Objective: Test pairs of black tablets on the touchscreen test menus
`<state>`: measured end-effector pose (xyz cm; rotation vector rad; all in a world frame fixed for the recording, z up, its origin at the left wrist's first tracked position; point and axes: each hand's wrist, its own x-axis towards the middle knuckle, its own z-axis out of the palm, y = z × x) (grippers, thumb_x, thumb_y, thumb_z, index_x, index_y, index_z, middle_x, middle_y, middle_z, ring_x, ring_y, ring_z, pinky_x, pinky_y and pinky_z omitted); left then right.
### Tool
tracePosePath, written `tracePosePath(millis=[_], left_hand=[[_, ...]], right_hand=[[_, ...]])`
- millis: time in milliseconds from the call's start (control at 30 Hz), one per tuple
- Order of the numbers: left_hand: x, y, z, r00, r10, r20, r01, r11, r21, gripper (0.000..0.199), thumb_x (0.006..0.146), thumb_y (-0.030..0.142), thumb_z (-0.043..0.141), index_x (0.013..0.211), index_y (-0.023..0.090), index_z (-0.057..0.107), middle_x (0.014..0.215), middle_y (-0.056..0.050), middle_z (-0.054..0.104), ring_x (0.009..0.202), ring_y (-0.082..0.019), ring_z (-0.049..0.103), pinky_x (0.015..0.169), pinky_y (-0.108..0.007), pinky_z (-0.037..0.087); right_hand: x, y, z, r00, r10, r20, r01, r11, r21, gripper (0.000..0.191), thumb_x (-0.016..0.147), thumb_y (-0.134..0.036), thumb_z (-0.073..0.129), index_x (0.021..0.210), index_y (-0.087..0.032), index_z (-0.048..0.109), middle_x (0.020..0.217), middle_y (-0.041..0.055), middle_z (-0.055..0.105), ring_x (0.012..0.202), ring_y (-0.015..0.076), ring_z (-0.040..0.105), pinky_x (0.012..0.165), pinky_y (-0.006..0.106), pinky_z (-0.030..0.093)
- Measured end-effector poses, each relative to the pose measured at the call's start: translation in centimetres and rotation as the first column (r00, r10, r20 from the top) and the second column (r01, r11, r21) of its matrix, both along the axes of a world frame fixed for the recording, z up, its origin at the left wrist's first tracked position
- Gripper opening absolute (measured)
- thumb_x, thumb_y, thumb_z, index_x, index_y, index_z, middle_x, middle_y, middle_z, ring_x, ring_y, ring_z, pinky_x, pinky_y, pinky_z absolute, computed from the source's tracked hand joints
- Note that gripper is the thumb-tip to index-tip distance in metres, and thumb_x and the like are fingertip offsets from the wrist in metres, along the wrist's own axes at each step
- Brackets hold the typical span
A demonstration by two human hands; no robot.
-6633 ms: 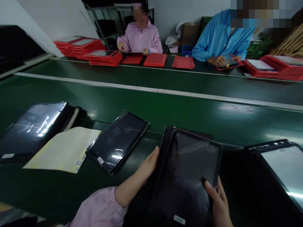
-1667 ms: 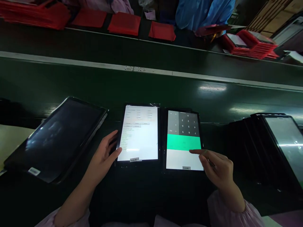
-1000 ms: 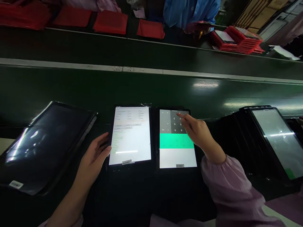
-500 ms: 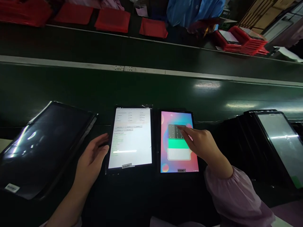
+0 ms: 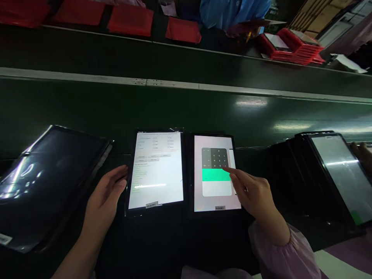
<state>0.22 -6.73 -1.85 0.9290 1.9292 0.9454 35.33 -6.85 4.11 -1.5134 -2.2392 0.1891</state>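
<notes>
Two lit tablets lie side by side on the dark table. The left tablet (image 5: 157, 166) shows a white screen with check boxes and green text, with a small barcode label near its lower edge. On the right tablet (image 5: 217, 201) is a calculator window over a pale background. My right hand (image 5: 255, 193) reaches over its right edge, index finger extended at the keypad, the other fingers curled, holding nothing. My left hand (image 5: 104, 197) rests beside the left tablet's left edge, fingers loosely bent and thumb apart, with nothing in it.
At the left lie dark tablets (image 5: 58, 170) in clear film. A stack of tablets (image 5: 337, 166) stands at the right, with another person's hand (image 5: 362, 153) behind it. Red pouches (image 5: 130, 20) and a red stack (image 5: 293, 48) line the far side, near a person in blue (image 5: 232, 13).
My right index finger has moved down the keypad. The right tablet's colourful background has turned pale. A hand has appeared at the right edge, and the view has shifted slightly.
</notes>
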Motion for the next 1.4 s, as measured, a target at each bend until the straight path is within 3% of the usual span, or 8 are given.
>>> tracePosePath(millis=[100,300,500,633,800,900,1133,1400], left_hand=[[0.4,0.1,0.5,0.999,0.011,0.031,-0.01,0.999,-0.039,0.038,0.086,0.04,0.073,0.122,0.028,0.076,0.139,-0.007,0.074,0.138,-0.038,0.064,0.118,-0.057,0.054],[1.5,0.5,2.0,0.998,0.055,0.006,-0.054,0.994,-0.094,0.036,0.084,0.036,0.069,0.118,0.026,0.074,0.136,-0.008,0.075,0.136,-0.039,0.065,0.116,-0.057,0.055],[1.7,0.5,2.3,0.998,0.048,-0.035,-0.053,0.989,-0.14,0.043,0.081,0.04,0.069,0.121,0.026,0.074,0.144,-0.009,0.07,0.144,-0.042,0.057,0.116,-0.057,0.055],[0.8,0.6,1.0,0.999,0.027,-0.033,-0.03,0.994,-0.102,0.046,0.078,0.041,0.072,0.121,0.025,0.075,0.145,-0.01,0.069,0.148,-0.042,0.053,0.114,-0.056,0.056],[-0.7,0.2,-0.7,0.999,-0.035,-0.026,0.034,0.998,-0.054,0.047,0.08,0.043,0.075,0.124,0.028,0.076,0.146,-0.008,0.069,0.15,-0.041,0.051,0.112,-0.053,0.058],[-0.6,0.0,-0.8,1.0,-0.028,-0.009,0.028,0.999,-0.029,0.046,0.08,0.042,0.075,0.124,0.026,0.075,0.144,-0.009,0.071,0.148,-0.04,0.053,0.111,-0.05,0.059],[0.3,0.2,-0.3,0.999,-0.015,0.032,0.015,1.0,0.02,0.044,0.078,0.039,0.073,0.119,0.025,0.075,0.138,-0.011,0.073,0.142,-0.037,0.06,0.109,-0.048,0.061],[0.3,0.1,-0.2,1.0,-0.007,0.022,0.007,1.0,0.014,0.046,0.079,0.041,0.074,0.122,0.024,0.075,0.137,-0.01,0.074,0.137,-0.035,0.064,0.106,-0.046,0.062]], right_hand=[[-1.2,-1.3,-0.8,0.992,-0.089,0.088,0.082,0.994,0.079,0.041,0.116,-0.026,0.043,0.104,-0.014,0.081,0.088,0.0094,0.085,0.04,0.0097,0.058,0.042,0.024,0.041],[-5.5,-2.3,-1.6,0.988,0.097,0.116,-0.097,0.995,-0.003,0.045,0.115,-0.024,0.045,0.08,-0.018,0.073,0.116,0.0107,0.084,0.041,0.0093,0.057,0.038,0.028,0.037],[-4.2,-1.7,-0.3,0.998,0.042,-0.039,-0.04,0.997,0.059,0.042,0.116,-0.022,0.042,0.095,-0.013,0.078,0.107,0.0108,0.085,0.036,0.0057,0.049,0.038,0.025,0.04],[-2.1,-1.3,0.5,0.994,-0.064,-0.087,0.072,0.993,0.092,0.036,0.113,-0.018,0.047,0.105,-0.012,0.082,0.098,0.0122,0.085,0.031,0.0037,0.039,0.033,0.024,0.033],[-2.3,-1.1,0.0,0.995,0.001,-0.101,0.004,0.999,0.048,0.039,0.116,-0.021,0.043,0.117,-0.009,0.08,0.092,0.0117,0.084,0.034,0.0046,0.047,0.033,0.023,0.03],[-2.7,-1.1,-0.5,0.998,0.025,-0.057,-0.025,1.0,0.0,0.042,0.117,-0.025,0.042,0.113,-0.01,0.081,0.088,0.0106,0.084,0.037,0.0061,0.053,0.037,0.021,0.037],[-2.1,-1.0,-0.4,0.99,0.0,-0.142,0.002,1.0,0.016,0.038,0.115,-0.022,0.046,0.105,-0.013,0.082,0.104,0.0132,0.085,0.032,0.0032,0.035,0.031,0.022,0.028],[-2.2,-0.8,-0.5,0.985,0.027,-0.168,-0.022,0.999,0.028,0.036,0.115,-0.02,0.047,0.101,-0.012,0.08,0.087,0.0101,0.084,0.032,0.003,0.033,0.029,0.021,0.027]])
